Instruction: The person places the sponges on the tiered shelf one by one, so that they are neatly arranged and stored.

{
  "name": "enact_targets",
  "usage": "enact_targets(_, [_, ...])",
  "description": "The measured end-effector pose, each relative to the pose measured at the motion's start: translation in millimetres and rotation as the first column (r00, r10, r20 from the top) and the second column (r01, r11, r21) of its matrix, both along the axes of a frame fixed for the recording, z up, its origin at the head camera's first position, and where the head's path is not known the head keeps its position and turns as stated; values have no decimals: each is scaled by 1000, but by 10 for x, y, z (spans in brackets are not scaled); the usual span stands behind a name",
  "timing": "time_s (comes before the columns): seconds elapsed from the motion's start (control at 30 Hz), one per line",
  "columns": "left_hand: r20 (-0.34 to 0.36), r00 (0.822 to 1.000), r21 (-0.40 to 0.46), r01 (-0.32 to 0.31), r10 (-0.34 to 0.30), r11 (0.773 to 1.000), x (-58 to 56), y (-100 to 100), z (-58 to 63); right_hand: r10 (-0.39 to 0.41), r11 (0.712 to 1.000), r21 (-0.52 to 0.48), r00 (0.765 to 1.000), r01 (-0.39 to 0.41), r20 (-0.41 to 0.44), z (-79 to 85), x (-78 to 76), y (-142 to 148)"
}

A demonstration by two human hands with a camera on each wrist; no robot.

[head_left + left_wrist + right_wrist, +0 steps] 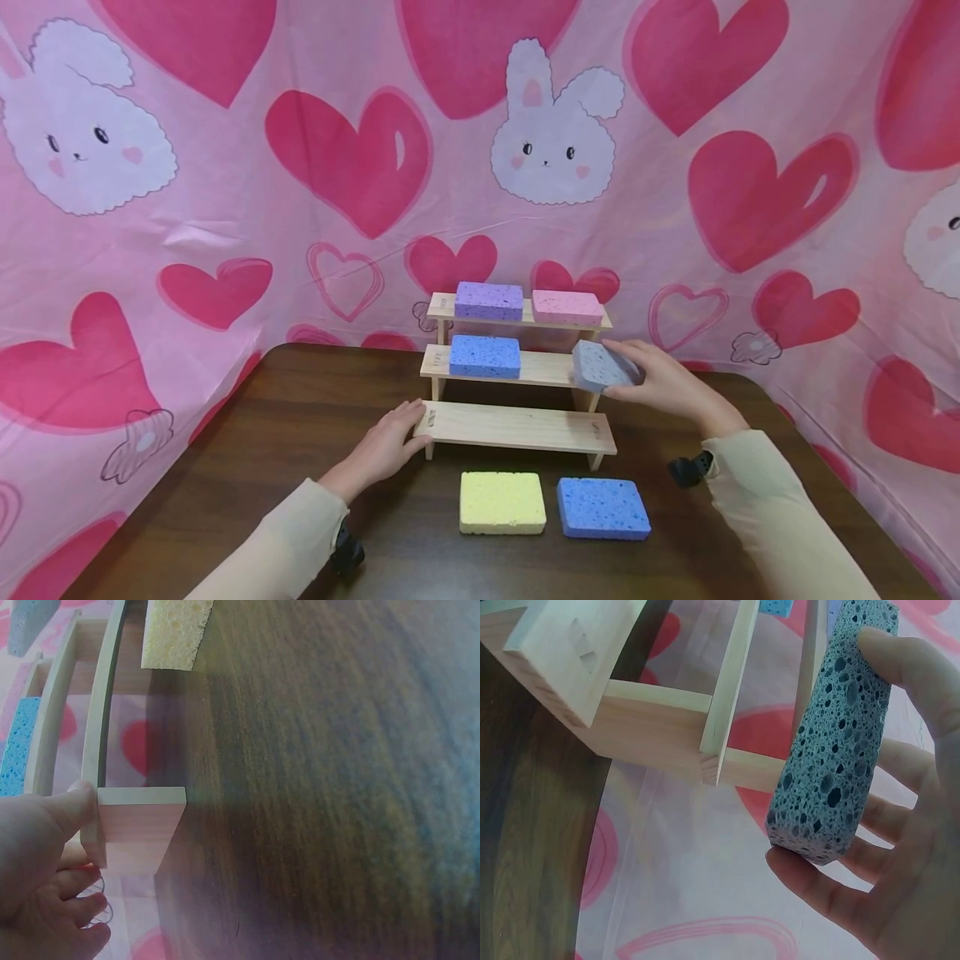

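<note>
A three-tier wooden rack (517,423) stands on the table. My left hand (386,442) is at the left end of its lowest step; in the left wrist view the thumb (73,806) and forefinger pinch the board's end. My right hand (667,379) holds a grey-blue sponge (598,367) tilted at the right end of the middle step. Thumb and fingers grip that porous sponge (829,742) by its sides in the right wrist view. A blue sponge (484,357) lies on the middle step's left half. Purple (489,302) and pink (567,307) sponges sit on the top step.
In front of the rack, a yellow sponge (502,502) and another blue sponge (603,508) lie side by side on the dark wooden table (247,483). Behind it hangs a pink cloth (465,208) with hearts and rabbits.
</note>
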State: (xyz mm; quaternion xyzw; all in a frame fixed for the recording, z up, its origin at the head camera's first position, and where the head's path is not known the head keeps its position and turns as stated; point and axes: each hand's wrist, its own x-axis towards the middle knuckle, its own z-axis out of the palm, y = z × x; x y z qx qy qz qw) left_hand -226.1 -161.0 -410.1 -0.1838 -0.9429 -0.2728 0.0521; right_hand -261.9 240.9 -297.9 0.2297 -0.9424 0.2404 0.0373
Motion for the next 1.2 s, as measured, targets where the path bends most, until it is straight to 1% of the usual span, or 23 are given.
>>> enact_targets(0.23, [0,1000,0,-1,1,1000,0,0,-1,44,999,-5,998,-44,-38,20,-113,-52])
enact_targets(0.53, [1,1000,11,0,0,1000,2,-9,1,34,999,-22,999,-34,5,28,-186,-157])
enact_targets(0.87, [3,1000,8,0,-1,1000,1,-7,2,33,999,-6,999,-33,5,22,-251,-223])
enact_targets(1.2, [5,1000,2,5,-5,1000,-7,-3,-7,65,998,19,998,-65,-5,4,-326,-305])
